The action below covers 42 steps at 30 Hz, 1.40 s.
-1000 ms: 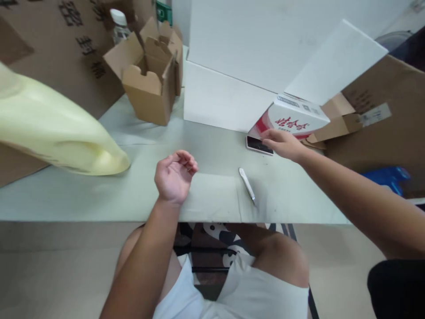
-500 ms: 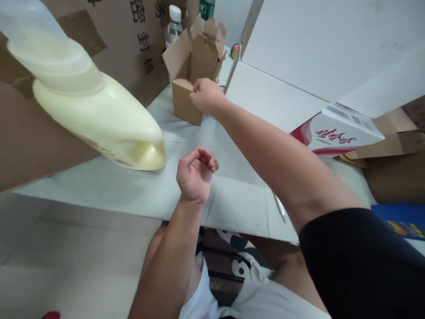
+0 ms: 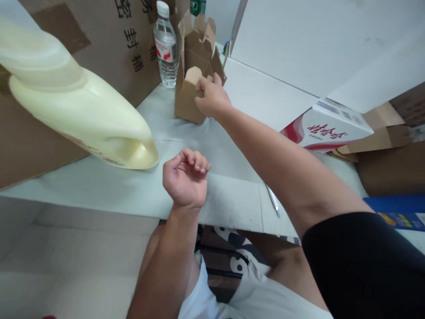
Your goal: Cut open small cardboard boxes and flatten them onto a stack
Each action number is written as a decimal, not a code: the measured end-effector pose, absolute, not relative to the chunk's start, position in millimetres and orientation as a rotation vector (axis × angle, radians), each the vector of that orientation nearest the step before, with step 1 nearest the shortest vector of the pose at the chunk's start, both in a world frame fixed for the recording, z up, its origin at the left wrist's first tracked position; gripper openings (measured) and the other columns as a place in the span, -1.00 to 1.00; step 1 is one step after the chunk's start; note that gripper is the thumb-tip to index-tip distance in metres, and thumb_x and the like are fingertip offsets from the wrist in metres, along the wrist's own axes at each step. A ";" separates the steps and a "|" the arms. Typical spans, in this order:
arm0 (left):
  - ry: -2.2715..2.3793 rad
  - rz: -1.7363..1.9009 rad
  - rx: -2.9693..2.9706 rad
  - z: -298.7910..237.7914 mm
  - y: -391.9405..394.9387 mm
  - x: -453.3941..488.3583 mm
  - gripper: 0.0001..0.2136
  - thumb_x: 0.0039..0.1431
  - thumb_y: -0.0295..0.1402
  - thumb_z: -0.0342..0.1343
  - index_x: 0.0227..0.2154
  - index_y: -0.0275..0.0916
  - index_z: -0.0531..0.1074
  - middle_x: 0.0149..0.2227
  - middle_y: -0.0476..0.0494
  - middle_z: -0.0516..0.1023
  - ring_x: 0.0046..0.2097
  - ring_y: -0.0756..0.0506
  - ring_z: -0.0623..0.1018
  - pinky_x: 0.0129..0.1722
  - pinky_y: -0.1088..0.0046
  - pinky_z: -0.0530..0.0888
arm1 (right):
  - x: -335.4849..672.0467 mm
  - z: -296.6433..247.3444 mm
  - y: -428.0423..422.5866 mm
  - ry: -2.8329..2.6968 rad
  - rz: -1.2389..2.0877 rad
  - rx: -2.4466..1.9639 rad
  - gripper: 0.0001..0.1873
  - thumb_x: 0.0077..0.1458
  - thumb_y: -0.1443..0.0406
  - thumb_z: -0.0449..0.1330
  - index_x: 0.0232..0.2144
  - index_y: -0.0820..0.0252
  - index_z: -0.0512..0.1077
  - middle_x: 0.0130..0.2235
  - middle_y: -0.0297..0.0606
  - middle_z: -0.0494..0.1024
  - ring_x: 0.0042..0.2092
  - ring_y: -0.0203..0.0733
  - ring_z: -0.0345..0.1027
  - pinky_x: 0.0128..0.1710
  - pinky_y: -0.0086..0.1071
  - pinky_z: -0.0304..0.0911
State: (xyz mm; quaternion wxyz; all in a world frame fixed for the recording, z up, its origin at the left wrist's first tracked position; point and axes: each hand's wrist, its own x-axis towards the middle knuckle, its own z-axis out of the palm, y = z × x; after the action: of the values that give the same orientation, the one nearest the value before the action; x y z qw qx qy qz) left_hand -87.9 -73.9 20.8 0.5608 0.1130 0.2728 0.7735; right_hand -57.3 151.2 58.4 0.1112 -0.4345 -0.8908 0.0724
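Note:
My right hand (image 3: pixel 210 96) reaches across the table and grips the front flap of a small open cardboard box (image 3: pixel 191 93) standing at the back of the pale table (image 3: pixel 139 186). My left hand (image 3: pixel 186 178) rests with its wrist on the table's near part, fingers curled into a loose fist with nothing visible in them. A white pen-like tool (image 3: pixel 272 200) lies on the table, partly hidden under my right forearm.
A large pale yellow jug (image 3: pixel 79 110) lies tilted at the left. A water bottle (image 3: pixel 165 44) stands behind the small box. A big brown carton (image 3: pixel 109 48) sits at the back left, white boards (image 3: pixel 299 57) at the back, a red-and-white box (image 3: pixel 327 128) at the right.
My right hand left the phone at the right, crossed to the small cardboard box and took hold of its flap. The box has turned slightly. My left hand stayed curled in place.

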 end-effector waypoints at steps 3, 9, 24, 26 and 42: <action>0.622 1.846 0.286 18.7 -73.2 -91.9 -0.60 0.23 -0.11 0.02 -0.64 -0.21 0.17 -0.59 0.01 0.05 -0.55 0.03 0.20 -0.51 0.51 0.33 | -65.9 69.4 145.3 -2.346 0.301 -1.529 -0.51 0.31 0.24 0.22 0.17 0.18 0.13 0.32 -0.12 0.38 0.14 -0.19 0.35 0.31 -0.01 0.35; 0.625 1.861 0.283 16.3 -71.2 -101.1 -0.61 0.23 -0.12 0.03 -0.64 -0.21 0.18 -0.59 0.00 0.07 -0.55 0.02 0.21 -0.50 0.50 0.34 | -76.8 73.6 159.1 -2.362 0.532 -1.578 -0.13 0.24 0.27 0.30 0.37 0.29 -0.12 0.18 -0.06 0.51 0.00 -0.15 0.49 0.14 0.02 0.47; 0.977 2.299 0.427 11.1 -75.7 -88.4 -0.77 0.15 -0.31 0.03 -0.61 -0.19 0.28 -0.58 0.00 0.17 -0.50 -0.03 0.25 -0.42 0.45 0.25 | 69.7 71.5 13.7 -2.248 0.257 -0.937 -0.92 0.19 0.34 0.21 -0.30 0.02 0.48 -0.31 -0.30 0.58 -0.37 -0.16 0.43 -0.29 -0.23 0.43; 1.009 2.368 0.406 8.1 -74.4 -87.2 -0.86 0.07 -0.33 0.05 -0.55 -0.20 0.34 -0.52 -0.01 0.26 -0.43 -0.03 0.31 -0.38 0.47 0.27 | 112.7 76.4 -23.3 -2.293 0.354 -0.795 -0.93 0.21 0.33 0.23 -0.31 0.00 0.48 -0.33 -0.31 0.61 -0.37 -0.18 0.48 -0.40 -0.29 0.40; 1.110 2.121 0.870 12.2 -40.4 -32.9 -0.76 0.09 -0.17 0.08 -0.31 -0.23 0.40 -0.36 -0.13 0.51 -0.16 -0.15 0.56 0.06 0.27 0.50 | 220.5 33.8 -98.3 -2.099 0.649 -0.814 -0.66 0.17 0.41 0.25 -0.06 -0.08 0.43 -0.09 -0.29 0.69 -0.17 -0.17 0.65 -0.42 -0.36 0.54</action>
State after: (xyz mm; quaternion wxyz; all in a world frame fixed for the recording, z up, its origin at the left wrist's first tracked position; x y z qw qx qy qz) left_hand -32.9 -40.4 12.2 0.2931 0.3267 0.4166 0.7961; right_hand 220.5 -98.3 33.8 0.3889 -0.3201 -0.8253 0.2552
